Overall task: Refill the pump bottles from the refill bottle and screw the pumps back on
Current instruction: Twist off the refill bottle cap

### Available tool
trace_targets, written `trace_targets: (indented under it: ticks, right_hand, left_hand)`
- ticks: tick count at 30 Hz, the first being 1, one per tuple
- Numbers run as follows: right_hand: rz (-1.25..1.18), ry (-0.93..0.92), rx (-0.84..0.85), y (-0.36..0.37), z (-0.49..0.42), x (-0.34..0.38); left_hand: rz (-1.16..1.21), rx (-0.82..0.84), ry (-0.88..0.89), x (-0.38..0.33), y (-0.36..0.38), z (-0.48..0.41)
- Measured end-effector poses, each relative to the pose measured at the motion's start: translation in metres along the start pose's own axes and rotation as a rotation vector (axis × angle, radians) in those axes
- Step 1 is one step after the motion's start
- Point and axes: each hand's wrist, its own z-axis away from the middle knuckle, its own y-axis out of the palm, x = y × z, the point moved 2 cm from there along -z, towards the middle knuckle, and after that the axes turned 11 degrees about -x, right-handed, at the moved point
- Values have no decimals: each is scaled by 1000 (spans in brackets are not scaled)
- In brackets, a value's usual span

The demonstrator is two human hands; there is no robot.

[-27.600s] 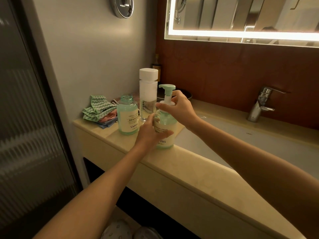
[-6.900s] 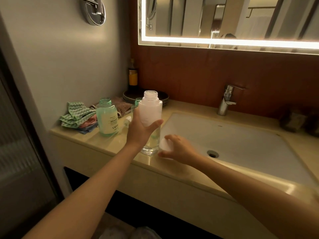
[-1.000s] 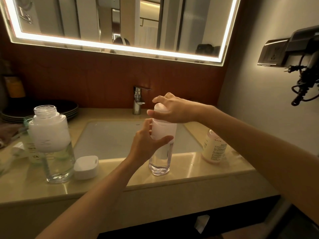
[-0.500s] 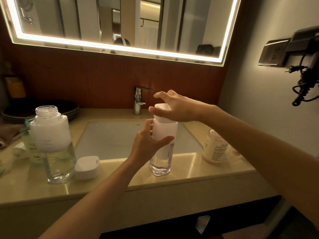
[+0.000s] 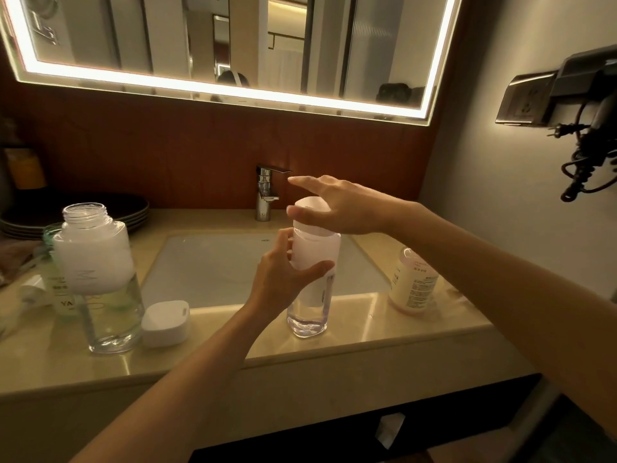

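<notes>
left grip wrapped round tall clear plastic bottle w/ frosted white label, frame centre, on beige stone counter. right grip: fingers straight, palm on its white round cap; threads hidden, maybe unseated. Risk: cross-thread → leak on tilt.

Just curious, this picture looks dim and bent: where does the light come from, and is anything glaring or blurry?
Head view: the lit strip round the mirror is the main light, overexposed; it glares off the counter by the small bottle; the wide lens bows the mirror's edges; things at the far left edge look soft.
</notes>
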Motion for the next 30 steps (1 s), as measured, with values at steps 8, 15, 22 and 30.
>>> trace_targets:
  ticks: [8, 15, 22, 30]
  right_hand:
    - [88, -21, -116, 11, 0, -3]
    - [-113, -11, -7, 7, 2, -2]
    - [217, 26, -168, 10, 2, 0]
    - [-118, -49, -52, 10, 1, -1]
  left_hand:
    - [-10, -9, 1, -1, 0, 1]
    - [-12, -6, 2, -1, 0, 1]
    - [-16, -14, 6, 0, 1, 1]
    - [-34, -38, 15, 2, 2, 1]
